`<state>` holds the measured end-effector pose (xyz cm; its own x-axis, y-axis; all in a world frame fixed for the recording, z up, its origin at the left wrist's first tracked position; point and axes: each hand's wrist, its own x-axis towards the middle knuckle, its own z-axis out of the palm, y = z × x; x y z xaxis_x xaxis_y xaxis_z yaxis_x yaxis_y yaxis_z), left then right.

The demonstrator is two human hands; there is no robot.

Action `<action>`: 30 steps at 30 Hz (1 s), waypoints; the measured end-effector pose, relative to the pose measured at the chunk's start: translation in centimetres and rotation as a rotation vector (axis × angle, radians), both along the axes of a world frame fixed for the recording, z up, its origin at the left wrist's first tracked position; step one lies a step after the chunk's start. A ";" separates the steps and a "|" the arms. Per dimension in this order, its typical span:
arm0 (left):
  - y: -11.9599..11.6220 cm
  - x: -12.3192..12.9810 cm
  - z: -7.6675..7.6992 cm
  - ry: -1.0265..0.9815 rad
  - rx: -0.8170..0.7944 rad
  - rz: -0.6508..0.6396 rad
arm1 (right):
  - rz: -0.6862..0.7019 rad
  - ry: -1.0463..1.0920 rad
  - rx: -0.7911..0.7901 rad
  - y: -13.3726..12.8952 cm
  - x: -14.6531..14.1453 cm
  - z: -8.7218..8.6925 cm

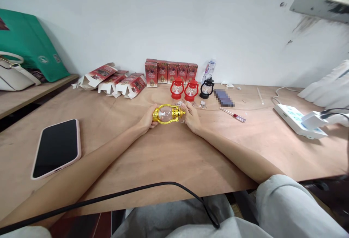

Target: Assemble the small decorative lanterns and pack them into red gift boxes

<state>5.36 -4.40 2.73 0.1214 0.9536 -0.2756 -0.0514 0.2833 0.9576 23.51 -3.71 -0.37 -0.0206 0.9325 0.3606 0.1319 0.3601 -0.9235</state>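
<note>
A gold lantern (165,114) with a clear globe lies on its side between my hands, its base to the left and its top to the right. My left hand (149,118) is closed round the base. At the top end, my right hand (191,117) has its fingers pressed together by the lantern's tip and a small clear piece. Just behind stand two red lanterns (177,88) and a black lantern (207,88). Small tags (203,104) lie in front of them.
Red boxes (172,72) stand along the wall, with opened boxes (131,85) left of them. A phone (57,147) lies at the left. To the right are a screwdriver (234,115) and a power strip (297,119). A black cable (136,190) crosses the front edge.
</note>
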 end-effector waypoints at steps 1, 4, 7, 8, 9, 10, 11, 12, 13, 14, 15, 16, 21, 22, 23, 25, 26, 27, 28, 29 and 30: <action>0.1 0.0 0.0 0.003 -0.004 -0.003 | 0.003 0.016 -0.012 0.0 0.0 -0.1; 0.2 -0.1 -0.2 0.011 0.000 -0.006 | 0.045 0.068 -0.098 0.2 -0.1 -0.3; 0.3 -0.1 -0.4 -0.008 0.006 -0.008 | 0.081 0.102 -0.134 0.2 0.0 -0.4; 0.3 -0.1 -0.4 -0.020 0.007 -0.005 | 0.076 0.099 -0.113 0.2 0.0 -0.4; 0.3 -0.2 -0.4 -0.032 0.006 -0.003 | 0.068 0.089 -0.078 0.2 0.0 -0.3; 0.4 -0.2 -0.4 -0.041 0.003 -0.003 | 0.053 0.075 -0.031 0.2 -0.1 -0.2; 0.4 -0.2 -0.4 -0.048 -0.001 -0.006 | 0.038 0.059 0.020 0.2 -0.1 -0.2; 0.4 -0.2 -0.3 -0.053 -0.004 -0.014 | 0.022 0.044 0.068 0.2 0.0 -0.1; 0.4 -0.2 -0.3 -0.059 -0.007 -0.024 | 0.004 0.030 0.109 0.2 0.0 -0.1; 0.4 -0.3 -0.3 -0.065 -0.008 -0.037 | -0.011 0.019 0.137 0.2 0.0 -0.1; 0.4 -0.3 -0.3 -0.071 -0.006 -0.049 | -0.025 0.009 0.151 0.2 0.0 -0.1; 0.4 -0.3 -0.4 -0.077 -0.007 -0.061 | -0.035 0.000 0.153 0.2 0.0 -0.1; 0.6 -0.5 -0.5 -0.111 -0.034 -0.084 | -0.010 0.038 0.085 -0.3 -0.3 0.0; 0.6 -0.5 -0.5 -0.121 -0.033 -0.084 | 0.012 0.070 0.041 -0.4 -0.5 0.0; 0.6 -0.6 -0.5 -0.130 -0.029 -0.085 | 0.034 0.107 -0.012 -0.6 -0.7 0.0; 0.5 -0.6 -0.5 -0.144 -0.020 -0.084 | 0.058 0.178 -0.105 -0.8 -1.0 -0.1; 0.5 -0.6 -0.5 -0.148 -0.013 -0.079 | 0.058 0.206 -0.136 -0.8 -1.2 -0.2; 0.5 -0.5 -0.4 -0.148 -0.009 -0.070 | 0.055 0.227 -0.153 -0.8 -1.3 -0.2; 0.4 -0.5 -0.4 -0.146 -0.005 -0.054 | 0.053 0.245 -0.162 -0.8 -1.3 -0.3; 0.3 -0.3 -0.4 -0.140 0.001 -0.032 | 0.054 0.261 -0.168 -0.7 -1.2 -0.3; 0.2 -0.2 -0.4 -0.130 0.011 -0.008 | 0.057 0.277 -0.176 -0.6 -1.1 -0.3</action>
<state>5.17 -4.16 2.35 0.1632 0.9552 -0.2470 -0.1732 0.2742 0.9460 22.37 -4.28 -0.65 0.0014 0.9812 0.1929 -0.1489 0.1910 -0.9702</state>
